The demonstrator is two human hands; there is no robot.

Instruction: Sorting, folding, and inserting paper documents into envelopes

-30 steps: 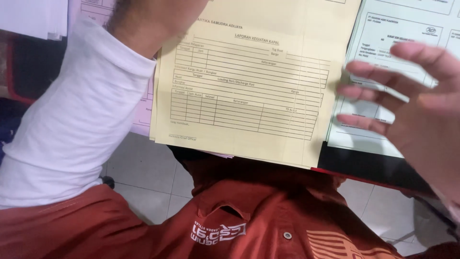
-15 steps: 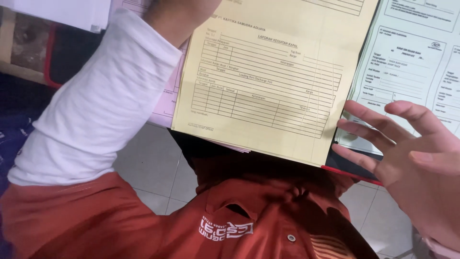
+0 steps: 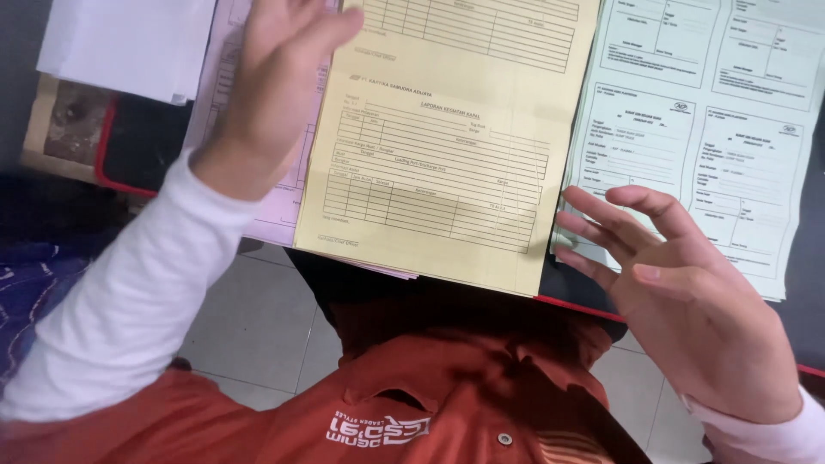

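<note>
The left hand (image 3: 275,94) is now laid open-fingered on the pink sheet (image 3: 225,155) beside the yellow form (image 3: 447,163); the form lies mid-desk, shifted nearer than before. The right hand (image 3: 687,301), fingers spread and empty, has been brought in to the green sheet (image 3: 696,129); sorting seems to be continuing.

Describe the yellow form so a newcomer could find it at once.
Start at the dark table with the red edge. Papers lie on it side by side, and the yellow form is the middle one, between the left hand and the right hand. It alone is yellow; its neighbours are a pink sheet and a pale green sheet.
</note>
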